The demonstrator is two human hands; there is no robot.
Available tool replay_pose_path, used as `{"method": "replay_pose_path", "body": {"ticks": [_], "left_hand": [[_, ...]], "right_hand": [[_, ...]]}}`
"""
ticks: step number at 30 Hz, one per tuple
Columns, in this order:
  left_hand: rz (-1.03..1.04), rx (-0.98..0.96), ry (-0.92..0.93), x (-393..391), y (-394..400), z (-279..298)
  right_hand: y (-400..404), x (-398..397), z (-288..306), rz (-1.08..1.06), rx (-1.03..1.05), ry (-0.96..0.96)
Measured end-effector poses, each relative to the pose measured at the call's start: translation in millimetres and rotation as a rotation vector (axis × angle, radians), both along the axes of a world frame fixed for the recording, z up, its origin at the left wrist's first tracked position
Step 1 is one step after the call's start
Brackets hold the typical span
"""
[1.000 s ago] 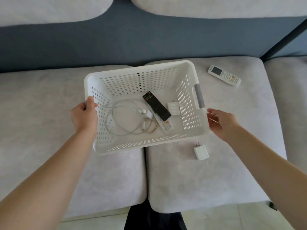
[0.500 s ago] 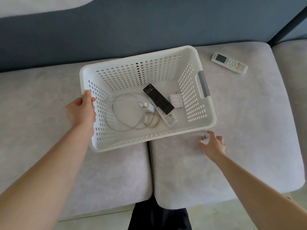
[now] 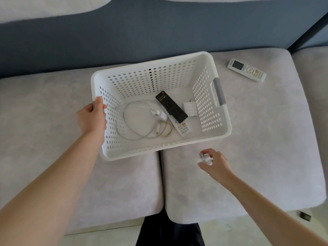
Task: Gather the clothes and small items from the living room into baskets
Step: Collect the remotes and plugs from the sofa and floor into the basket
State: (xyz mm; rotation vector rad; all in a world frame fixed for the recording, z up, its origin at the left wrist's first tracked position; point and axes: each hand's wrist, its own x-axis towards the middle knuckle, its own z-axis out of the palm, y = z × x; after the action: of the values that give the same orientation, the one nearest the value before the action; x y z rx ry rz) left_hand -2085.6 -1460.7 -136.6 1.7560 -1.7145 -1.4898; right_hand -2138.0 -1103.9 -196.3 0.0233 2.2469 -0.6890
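A white perforated basket (image 3: 222, 132) sits on the grey sofa seat. My left hand (image 3: 91, 118) grips its left rim. Inside lie a black remote (image 3: 171, 106), a white remote (image 3: 182, 127) partly under it, a coiled white cable (image 3: 134, 121), a thin bangle (image 3: 165, 129) and a small white adapter (image 3: 190, 108). My right hand (image 3: 215, 165) is just off the seat in front of the basket's near right corner and pinches a white plug charger (image 3: 204, 158). A white air-conditioner remote (image 3: 246, 69) lies on the cushion to the right of the basket.
The grey seat cushions (image 3: 266, 139) meet at a seam below the basket. A blue-grey sofa back (image 3: 124, 36) rises behind, with pale cushions at the top. A small dark object (image 3: 305, 216) lies on the floor at the lower right.
My right hand dropped from the basket's right side to the charger on the cushion and picked it up. The left hand kept its hold on the rim.
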Motion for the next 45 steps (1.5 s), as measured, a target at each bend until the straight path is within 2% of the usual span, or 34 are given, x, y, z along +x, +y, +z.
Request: {"method": "replay_pose_path", "body": {"ticks": [4,9,14,18,24,29,31,36,42,45], "left_hand": [[0.007,0.008,-0.009,0.8,0.0,-1.2],[0.014,0.014,-0.013,1.9,-4.1,-0.9],[0.016,0.021,0.032,0.3,-3.2,-0.3],[0.010,0.017,0.042,1.6,-4.3,-2.1],[-0.011,-0.072,0.060,4.4,-3.9,-11.9],[-0.044,-0.135,0.063,7.9,-6.5,-18.9],[-0.046,-0.138,0.074,7.7,-6.6,-19.1],[-0.048,-0.162,0.068,7.2,-6.6,-19.8],[-0.053,-0.159,0.063,8.4,-4.7,-18.5],[-0.047,-0.149,0.049,7.4,-4.9,-15.8]], "right_hand": [[-20.6,21.4,64.2,0.094,-0.168,-0.008],[-52.8,16.8,140.8,0.125,-0.404,0.113],[-94.3,-20.6,171.9,0.197,-0.432,0.220],[-132.1,-60.8,149.9,0.288,-0.269,0.266],[-167.2,-100.4,52.8,0.467,0.033,0.195],[-165.4,-99.8,6.2,0.937,0.184,0.134],[-162.2,-97.5,4.0,1.039,0.242,0.135],[-159.1,-91.3,1.0,1.075,0.276,0.169],[-151.7,-90.6,11.7,0.899,0.198,0.076],[-147.8,-89.2,38.6,0.758,0.079,0.129]]}}
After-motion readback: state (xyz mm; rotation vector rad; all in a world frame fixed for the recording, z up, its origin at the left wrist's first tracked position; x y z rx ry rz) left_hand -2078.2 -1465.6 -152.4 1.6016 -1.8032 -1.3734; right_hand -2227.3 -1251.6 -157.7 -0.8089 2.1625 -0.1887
